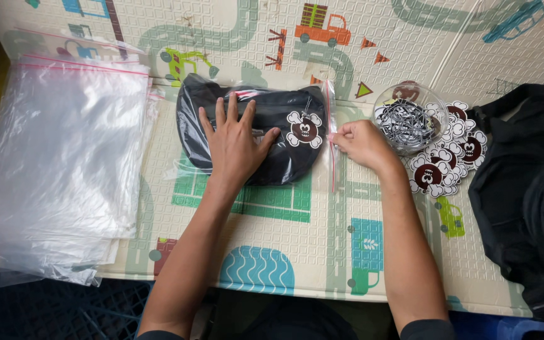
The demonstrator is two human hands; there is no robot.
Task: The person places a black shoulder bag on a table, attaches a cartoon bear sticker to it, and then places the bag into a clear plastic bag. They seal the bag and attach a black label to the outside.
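The person's two forearms were bare from the wrists up to nearly the elbows. Dark sleeve edges, black or very dark grey, showed only at the very bottom of the view, one on each arm, pushed or cut short above the elbow. The left hand [234, 141] and the right hand [361, 143] wore no gloves, and I saw no rings, watch or wristband on either. The fingernails looked short and unpainted. Nothing more of the clothing was visible.
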